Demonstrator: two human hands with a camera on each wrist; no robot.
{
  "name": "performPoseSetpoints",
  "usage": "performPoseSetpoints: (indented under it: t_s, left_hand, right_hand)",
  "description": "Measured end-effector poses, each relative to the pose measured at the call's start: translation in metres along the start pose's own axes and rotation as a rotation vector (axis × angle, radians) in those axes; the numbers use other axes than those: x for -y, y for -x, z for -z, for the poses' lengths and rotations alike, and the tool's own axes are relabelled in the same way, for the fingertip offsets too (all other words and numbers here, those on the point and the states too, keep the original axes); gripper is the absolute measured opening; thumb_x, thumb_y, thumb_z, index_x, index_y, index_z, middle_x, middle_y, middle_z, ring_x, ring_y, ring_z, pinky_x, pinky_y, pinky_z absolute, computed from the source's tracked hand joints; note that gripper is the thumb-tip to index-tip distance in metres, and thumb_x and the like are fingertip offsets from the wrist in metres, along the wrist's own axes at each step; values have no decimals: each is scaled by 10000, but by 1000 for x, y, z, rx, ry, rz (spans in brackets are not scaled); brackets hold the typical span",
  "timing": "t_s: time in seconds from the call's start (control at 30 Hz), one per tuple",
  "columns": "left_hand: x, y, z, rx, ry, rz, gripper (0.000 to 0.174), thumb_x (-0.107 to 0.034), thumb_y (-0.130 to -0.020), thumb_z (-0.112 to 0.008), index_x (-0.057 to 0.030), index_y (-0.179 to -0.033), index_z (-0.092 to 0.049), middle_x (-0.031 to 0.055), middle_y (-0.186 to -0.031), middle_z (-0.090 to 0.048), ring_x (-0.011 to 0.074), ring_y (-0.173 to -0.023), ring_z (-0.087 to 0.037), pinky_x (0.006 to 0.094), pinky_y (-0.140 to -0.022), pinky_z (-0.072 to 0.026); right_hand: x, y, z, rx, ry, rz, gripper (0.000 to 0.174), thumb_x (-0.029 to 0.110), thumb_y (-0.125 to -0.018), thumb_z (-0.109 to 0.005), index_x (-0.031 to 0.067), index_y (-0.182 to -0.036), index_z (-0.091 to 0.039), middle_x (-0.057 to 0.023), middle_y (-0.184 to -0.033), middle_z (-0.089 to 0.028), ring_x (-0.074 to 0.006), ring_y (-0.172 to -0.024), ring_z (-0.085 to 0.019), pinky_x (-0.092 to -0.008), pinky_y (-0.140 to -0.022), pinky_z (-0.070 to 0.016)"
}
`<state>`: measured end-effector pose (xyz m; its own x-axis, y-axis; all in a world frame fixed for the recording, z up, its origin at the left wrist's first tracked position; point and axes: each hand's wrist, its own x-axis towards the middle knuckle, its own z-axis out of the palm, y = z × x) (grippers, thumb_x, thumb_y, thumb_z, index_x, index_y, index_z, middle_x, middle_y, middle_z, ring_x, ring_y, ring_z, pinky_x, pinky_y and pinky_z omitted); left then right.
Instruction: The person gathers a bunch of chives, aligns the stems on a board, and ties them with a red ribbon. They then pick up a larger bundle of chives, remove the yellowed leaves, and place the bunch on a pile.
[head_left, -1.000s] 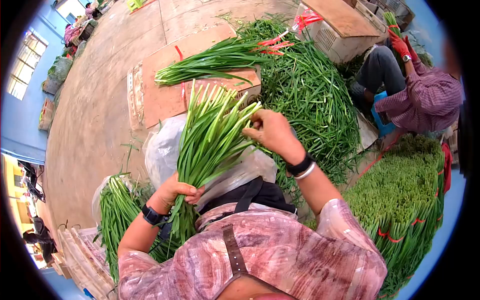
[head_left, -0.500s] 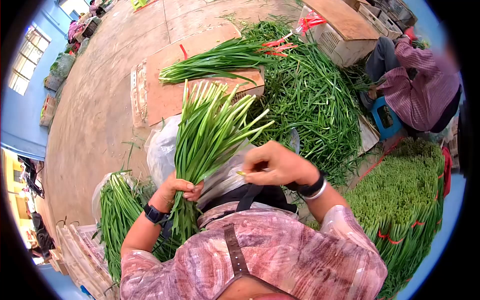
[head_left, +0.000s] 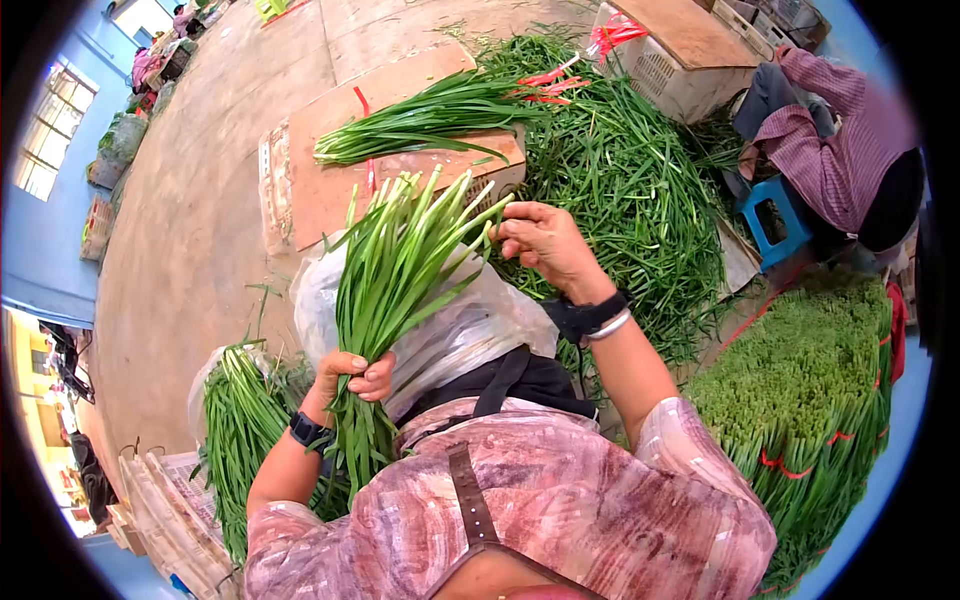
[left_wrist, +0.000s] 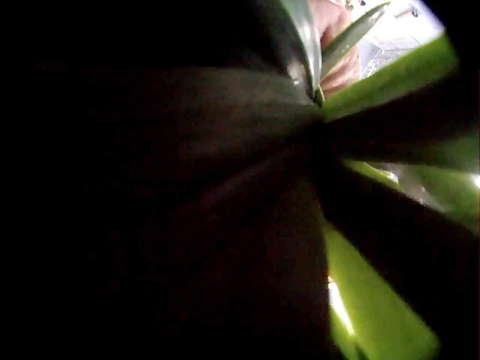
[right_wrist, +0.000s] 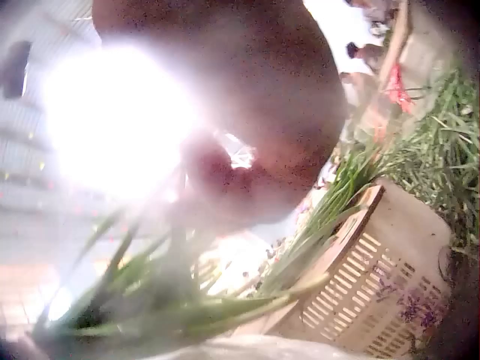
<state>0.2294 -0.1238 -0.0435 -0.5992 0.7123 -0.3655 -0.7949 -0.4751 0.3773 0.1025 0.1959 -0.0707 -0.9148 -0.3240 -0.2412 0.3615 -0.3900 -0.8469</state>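
Observation:
Low round its leafy part, my left hand (head_left: pixel 360 376) grips a bunch of garlic chives (head_left: pixel 390 285), pale stem ends fanned upward. At the right side of those ends is my right hand (head_left: pixel 548 245), thumb and forefinger pinching the tip of one outlying stalk (head_left: pixel 487 222). In the right wrist view the right hand (right_wrist: pixel 262 142) looms dark against glare, the chive leaves (right_wrist: pixel 180 311) below it. Dark leaves fill most of the left wrist view, with green blades (left_wrist: pixel 367 292) at the right.
Ahead, another chive bunch (head_left: pixel 420 122) lies on a board-topped crate (head_left: pixel 315 200) beside a big loose pile (head_left: pixel 630 200). Tied bundles (head_left: pixel 800 390) stand at right, more chives (head_left: pixel 235 420) at left. A person (head_left: pixel 850 140) sits near a blue stool (head_left: pixel 768 225).
The right hand drew back toward the body with a small yellowish bit, then returned up to the stem ends. The held bunch shifted slightly left. The seated person at right bent away.

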Motion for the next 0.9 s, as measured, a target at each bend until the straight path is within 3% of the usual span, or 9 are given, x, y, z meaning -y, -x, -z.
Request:
performPoseSetpoints:
  t_s: [0.1, 0.2, 0.37, 0.43, 0.53, 0.57, 0.7, 0.77, 0.9]
  left_hand:
    - [5, 5, -17, -135, -2, -75, 258, -192, -758, -654, -10, -730, -475, -35, -530, -387, 34, -408, -348, 206, -448, -313]
    - [9, 11, 3, -16, 47, -25, 258, -199, -773, -645, -21, -718, -467, -38, -524, -383, 32, -408, -359, 207, -448, -314]
    - [12, 19, 7, -9, 77, -18, 273, -219, -788, -637, -29, -705, -459, -43, -526, -396, 32, -408, -364, 210, -449, -312]
    - [12, 23, 9, -3, 74, 11, 280, -229, -793, -633, -31, -702, -456, -46, -529, -399, 29, -411, -365, 212, -454, -312]
    - [11, 24, 22, 62, 26, 49, 277, -227, -797, -630, -33, -708, -455, -50, -535, -397, 23, -418, -371, 212, -464, -315]
    - [11, 24, 24, 64, 46, 54, 274, -224, -795, -631, -30, -711, -457, -49, -535, -396, 23, -419, -372, 213, -466, -317]
    - [17, 26, 32, 63, 126, 65, 264, -212, -789, -634, -15, -736, -466, -38, -544, -403, 24, -423, -377, 214, -472, -327]
    - [18, 27, 35, 33, 118, 59, 262, -225, -783, -626, -22, -733, -468, -44, -536, -415, 28, -420, -372, 211, -472, -328]
    - [19, 28, 31, -8, 144, 8, 250, -199, -782, -614, 9, -776, -476, -16, -590, -443, 26, -420, -381, 213, -468, -346]
  right_hand:
    - [0, -11, -12, 50, -32, 90, 112, 121, -847, -662, 13, -866, -636, 19, -684, -587, -34, -538, -493, -160, -447, -355]
    - [33, -5, -10, 99, 409, 175, 105, 95, -832, -634, -9, -835, -647, 33, -681, -585, -33, -573, -470, -197, -522, -389]
    - [39, -18, 39, -3, 999, 430, 138, 119, -782, -624, -15, -779, -657, -82, -630, -611, -123, -583, -543, -282, -565, -452]
    - [39, -24, 73, -79, 1085, 398, 179, 161, -786, -650, -16, -807, -662, -138, -710, -646, -172, -630, -613, -317, -602, -493]
    - [17, -19, 94, -378, 1810, -46, 243, 191, -787, -682, -17, -908, -653, -160, -774, -654, -200, -698, -657, -348, -645, -526]
    - [-7, -22, 108, -323, 1764, 184, 335, 236, -805, -695, -30, -994, -619, -161, -829, -663, -209, -712, -674, -358, -658, -543]
    - [-29, -16, 30, -12, 392, -227, 293, 298, -867, -660, 10, -884, -610, -69, -789, -652, -151, -603, -645, -289, -531, -504]
    - [-52, -33, 8, 26, 313, -297, 196, 208, -894, -631, 30, -973, -606, -26, -776, -624, -74, -589, -606, -175, -430, -376]
    - [-69, -54, -5, 26, 107, -200, 86, 145, -840, -673, 78, -836, -618, 17, -708, -602, -49, -519, -495, -189, -426, -346]
